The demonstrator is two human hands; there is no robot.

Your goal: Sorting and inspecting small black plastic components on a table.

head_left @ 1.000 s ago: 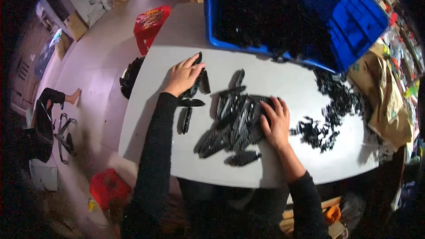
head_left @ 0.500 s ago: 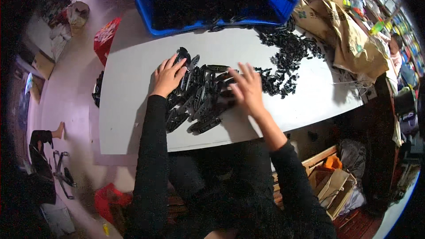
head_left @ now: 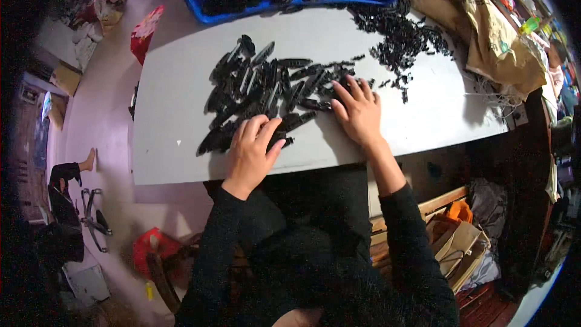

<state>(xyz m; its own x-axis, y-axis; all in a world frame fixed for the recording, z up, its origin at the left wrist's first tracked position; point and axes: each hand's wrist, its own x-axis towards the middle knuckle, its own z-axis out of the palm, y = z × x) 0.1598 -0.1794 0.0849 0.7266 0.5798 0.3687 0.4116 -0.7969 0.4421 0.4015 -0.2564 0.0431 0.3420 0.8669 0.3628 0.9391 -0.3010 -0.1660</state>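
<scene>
Both hands are lying flat, fingers spread, on the black strips (head_left: 266,91) at frame centre: left hand (head_left: 253,148) at the pile's lower edge, right hand (head_left: 360,112) at its right. Strips are lying loosely gathered, not yet aligned; small parts (head_left: 402,33) at upper right are sitting untouched.

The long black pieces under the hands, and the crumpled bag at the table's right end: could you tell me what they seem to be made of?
Long black pieces: probably moulded plastic, since they are uniform, rigid-looking slim shapes with a faint sheen; rubber cannot be ruled out. Crumpled bag: apparently brown kraft paper, matte, with sharp creases and folds. Both hands rest on the pieces.
</scene>
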